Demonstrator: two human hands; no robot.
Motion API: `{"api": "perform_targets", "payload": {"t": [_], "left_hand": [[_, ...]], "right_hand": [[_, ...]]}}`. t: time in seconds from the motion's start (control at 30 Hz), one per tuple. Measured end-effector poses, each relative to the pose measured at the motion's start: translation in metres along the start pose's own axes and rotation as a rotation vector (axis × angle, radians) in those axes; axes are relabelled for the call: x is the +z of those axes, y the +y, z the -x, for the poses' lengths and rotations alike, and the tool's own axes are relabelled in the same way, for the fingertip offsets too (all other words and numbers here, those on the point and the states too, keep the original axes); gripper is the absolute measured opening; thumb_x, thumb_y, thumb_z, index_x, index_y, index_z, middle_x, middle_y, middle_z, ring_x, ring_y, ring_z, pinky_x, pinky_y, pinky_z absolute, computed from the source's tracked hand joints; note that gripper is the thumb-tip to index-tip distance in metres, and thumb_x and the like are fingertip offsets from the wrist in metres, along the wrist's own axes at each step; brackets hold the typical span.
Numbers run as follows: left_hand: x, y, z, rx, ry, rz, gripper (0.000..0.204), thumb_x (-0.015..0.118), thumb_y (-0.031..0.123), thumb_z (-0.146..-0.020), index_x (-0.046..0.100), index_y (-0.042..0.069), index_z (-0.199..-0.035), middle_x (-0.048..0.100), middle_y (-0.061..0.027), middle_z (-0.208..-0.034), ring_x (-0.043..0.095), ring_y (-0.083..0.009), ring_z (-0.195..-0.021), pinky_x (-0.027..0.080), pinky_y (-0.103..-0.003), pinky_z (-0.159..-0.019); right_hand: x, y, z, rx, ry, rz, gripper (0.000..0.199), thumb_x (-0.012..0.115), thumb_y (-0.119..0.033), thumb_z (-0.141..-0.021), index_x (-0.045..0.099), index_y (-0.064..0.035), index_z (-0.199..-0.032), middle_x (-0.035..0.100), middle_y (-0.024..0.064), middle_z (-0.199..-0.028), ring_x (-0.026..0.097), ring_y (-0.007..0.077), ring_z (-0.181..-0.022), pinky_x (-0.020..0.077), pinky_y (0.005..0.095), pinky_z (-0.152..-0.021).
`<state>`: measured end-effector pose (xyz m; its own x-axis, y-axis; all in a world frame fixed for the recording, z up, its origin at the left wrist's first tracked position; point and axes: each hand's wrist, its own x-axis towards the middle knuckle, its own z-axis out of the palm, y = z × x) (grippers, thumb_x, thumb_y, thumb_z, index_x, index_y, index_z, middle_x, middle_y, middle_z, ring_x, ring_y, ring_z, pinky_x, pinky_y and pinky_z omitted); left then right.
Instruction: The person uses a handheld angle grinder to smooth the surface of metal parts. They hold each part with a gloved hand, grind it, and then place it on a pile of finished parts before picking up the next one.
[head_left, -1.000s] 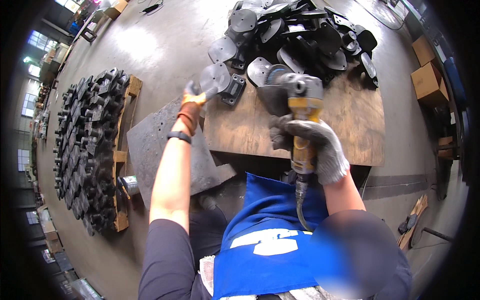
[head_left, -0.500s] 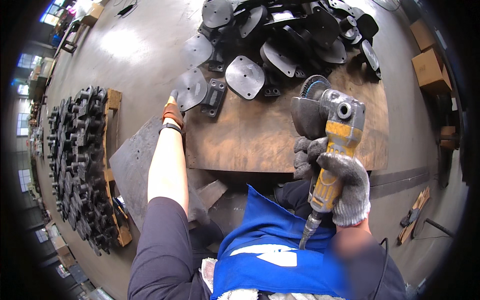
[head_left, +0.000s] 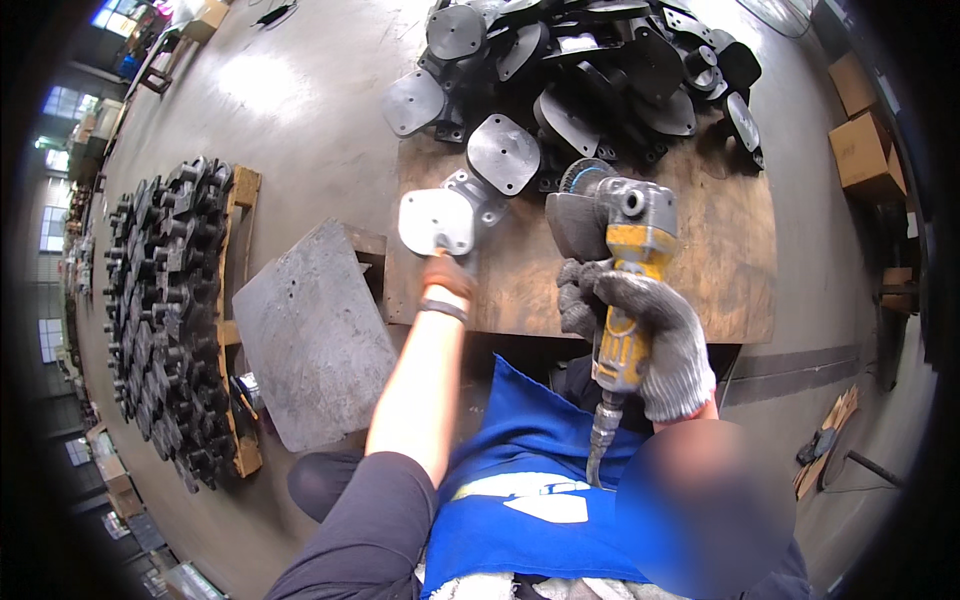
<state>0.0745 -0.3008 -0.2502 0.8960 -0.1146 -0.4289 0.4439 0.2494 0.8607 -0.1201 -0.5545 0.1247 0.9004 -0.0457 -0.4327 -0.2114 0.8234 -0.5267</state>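
Note:
My left hand (head_left: 446, 278), in an orange-brown glove, is closed on the near edge of a metal plate bracket (head_left: 434, 222). The bracket's rounded plate shines brightly over the left part of the wooden tabletop (head_left: 540, 290), with its drilled base beyond. In a grey knit glove, my right hand (head_left: 672, 345) grips a yellow and grey angle grinder (head_left: 640, 245). Its abrasive disc (head_left: 585, 178) and dark guard point away from me, above the tabletop. Close beyond the held bracket lies another rounded plate bracket (head_left: 503, 153).
Similar dark brackets (head_left: 640, 70) are heaped along the table's far side. A flat grey metal slab (head_left: 315, 340) stands left of the table. Farther left, a wooden pallet (head_left: 240, 300) carries stacked dark metal parts. Cardboard boxes (head_left: 865, 155) stand at the right.
My left hand has moved right and nearer, bringing the bracket with it and turning it. The grinder in my right hand has shifted left.

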Motion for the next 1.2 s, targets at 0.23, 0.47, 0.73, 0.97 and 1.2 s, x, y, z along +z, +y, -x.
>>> {"api": "perform_targets", "payload": {"t": [0.23, 0.47, 0.73, 0.97, 1.2], "left_hand": [[0.085, 0.01, 0.145, -0.495, 0.255, 0.719, 0.033, 0.075, 0.023, -0.087, 0.066, 0.013, -0.117, 0.07, -0.0085, -0.113, 0.066, -0.0288, -0.104, 0.054, -0.049, -0.093], [0.049, 0.043, 0.116, -0.52, 0.228, 0.311, 0.053, 0.078, 0.043, -0.082, 0.066, 0.008, -0.12, 0.07, -0.0114, -0.114, 0.068, -0.03, -0.099, 0.057, -0.043, -0.086], [0.111, 0.113, 0.095, -0.166, 0.334, -0.538, 0.05, 0.076, 0.038, -0.078, 0.067, -0.003, -0.105, 0.07, -0.0164, -0.088, 0.069, -0.0278, -0.074, 0.056, -0.04, -0.062], [0.096, 0.253, 0.199, 0.006, 0.24, -0.789, 0.049, 0.079, 0.044, -0.074, 0.071, -0.001, -0.092, 0.072, -0.0104, -0.083, 0.068, -0.0191, -0.072, 0.053, -0.033, -0.065], [0.0, 0.334, 0.304, 0.287, 0.107, -0.44, 0.03, 0.071, 0.026, -0.084, 0.072, -0.002, -0.096, 0.072, -0.0085, -0.084, 0.069, -0.0178, -0.071, 0.053, -0.028, -0.064]], "right_hand": [[-0.011, 0.004, -0.006, 0.071, -0.052, -0.12, 0.03, 0.064, -0.01, -0.09, 0.062, 0.0114, -0.11, 0.068, 0.0216, -0.107, 0.069, 0.03, -0.091, 0.058, 0.0382, -0.087], [-0.006, -0.001, -0.005, 0.071, -0.076, -0.085, 0.032, 0.065, -0.012, -0.09, 0.061, 0.0111, -0.111, 0.068, 0.0198, -0.101, 0.069, 0.0282, -0.084, 0.0582, 0.0354, -0.081], [-0.008, 0.002, -0.021, 0.011, -0.098, -0.058, 0.027, 0.067, -0.015, -0.09, 0.062, 0.0071, -0.106, 0.067, 0.0168, -0.096, 0.067, 0.0251, -0.082, 0.0569, 0.0324, -0.077], [0.008, 0.01, -0.041, -0.058, -0.196, -0.023, 0.026, 0.065, -0.015, -0.091, 0.06, 0.0064, -0.104, 0.064, 0.0124, -0.088, 0.064, 0.0217, -0.079, 0.0535, 0.029, -0.073], [0.031, 0.037, -0.04, 0.083, -0.366, 0.034, 0.026, 0.065, -0.017, -0.091, 0.062, 0.006, -0.103, 0.064, 0.0142, -0.088, 0.063, 0.022, -0.076, 0.0527, 0.0296, -0.07]]}}
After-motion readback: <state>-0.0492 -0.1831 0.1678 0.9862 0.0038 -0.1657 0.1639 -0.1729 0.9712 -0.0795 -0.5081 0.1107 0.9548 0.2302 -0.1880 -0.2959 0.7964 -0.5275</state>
